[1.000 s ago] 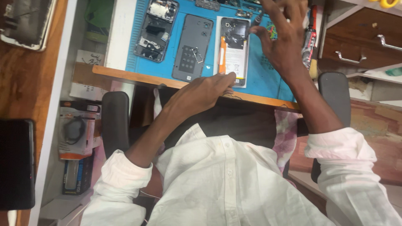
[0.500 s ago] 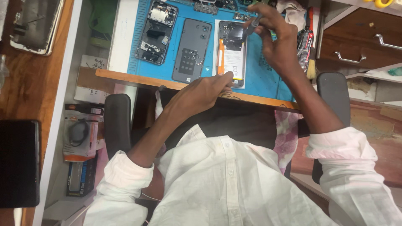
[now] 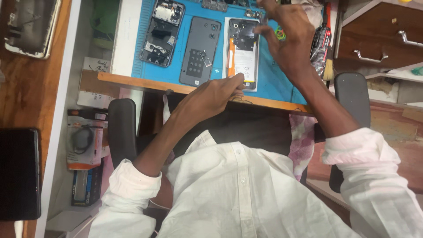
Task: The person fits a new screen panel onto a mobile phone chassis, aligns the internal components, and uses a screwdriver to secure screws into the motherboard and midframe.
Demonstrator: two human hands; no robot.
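On the blue mat (image 3: pixel 273 83) of the tabletop (image 3: pixel 128 48), three phone bodies are being laid out side by side, each with its long axis running from near to far. At the left an opened phone (image 3: pixel 161 33) with bare circuitry is lying; in the middle a grey back cover (image 3: pixel 200 50); at the right the phone with the white battery (image 3: pixel 242 55). This third phone is being steadied at its near end by the left hand (image 3: pixel 211 94), fingers curled loosely, nothing gripped. Its far end is being worked over by the right hand (image 3: pixel 286 37), fingers half spread; whether something small is being pinched cannot be told. Both hands are flanking it. One brush (image 3: pixel 328 66) is lying further right.
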